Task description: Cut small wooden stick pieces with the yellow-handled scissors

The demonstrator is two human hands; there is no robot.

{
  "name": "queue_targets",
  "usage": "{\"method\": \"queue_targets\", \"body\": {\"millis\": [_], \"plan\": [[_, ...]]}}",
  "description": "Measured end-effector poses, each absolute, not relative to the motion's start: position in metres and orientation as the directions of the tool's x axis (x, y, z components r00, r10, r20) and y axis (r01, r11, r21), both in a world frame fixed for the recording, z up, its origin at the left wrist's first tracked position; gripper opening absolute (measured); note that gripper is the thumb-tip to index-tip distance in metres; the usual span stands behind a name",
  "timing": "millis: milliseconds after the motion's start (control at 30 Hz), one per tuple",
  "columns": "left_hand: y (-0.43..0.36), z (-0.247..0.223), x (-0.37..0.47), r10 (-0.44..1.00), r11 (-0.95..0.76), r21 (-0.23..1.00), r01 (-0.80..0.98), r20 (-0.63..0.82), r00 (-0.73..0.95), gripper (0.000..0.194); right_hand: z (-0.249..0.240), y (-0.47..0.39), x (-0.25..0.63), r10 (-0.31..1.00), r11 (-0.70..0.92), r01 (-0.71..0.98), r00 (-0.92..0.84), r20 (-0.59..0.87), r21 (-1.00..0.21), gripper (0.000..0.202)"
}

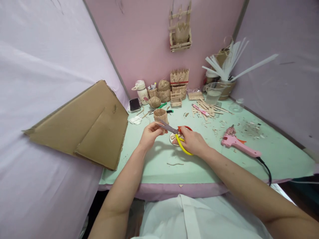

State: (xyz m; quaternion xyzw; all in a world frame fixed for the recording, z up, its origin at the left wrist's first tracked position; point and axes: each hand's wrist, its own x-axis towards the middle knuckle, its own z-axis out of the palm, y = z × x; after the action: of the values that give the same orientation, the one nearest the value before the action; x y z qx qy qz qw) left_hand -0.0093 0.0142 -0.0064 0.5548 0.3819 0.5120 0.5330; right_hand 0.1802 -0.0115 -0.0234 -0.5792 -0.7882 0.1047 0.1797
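Gripping scissors (168, 127), right hand (193, 142) angled inward

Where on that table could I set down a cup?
Bare tabletop shows in front, right of the loose strand, and at the right corner beyond the glue gun's cord. It's crowded along the back, at the stick pile and around the scissors.

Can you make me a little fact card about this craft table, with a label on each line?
Right hand: right hand holding scissors
Scissor handles: red and yellow
Left hand: left hand by the blades; any small thing pinched is unclear
Nearby: craft-stick cup
Glue gun: pink glue gun, lying on the right
Left side: brown cardboard
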Motion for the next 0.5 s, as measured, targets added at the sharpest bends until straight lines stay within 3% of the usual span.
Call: {"method": "queue_targets", "body": {"millis": [500], "plan": [[0.0144, -0.0081, -0.0094, 0.968, -0.151, 0.984, -0.091, 0.166, 0.190, 0.013, -0.0230, -0.0125, 0.1801, 0.952, 0.304, 0.889, -0.265, 0.156, -0.343, 0.044]]}}
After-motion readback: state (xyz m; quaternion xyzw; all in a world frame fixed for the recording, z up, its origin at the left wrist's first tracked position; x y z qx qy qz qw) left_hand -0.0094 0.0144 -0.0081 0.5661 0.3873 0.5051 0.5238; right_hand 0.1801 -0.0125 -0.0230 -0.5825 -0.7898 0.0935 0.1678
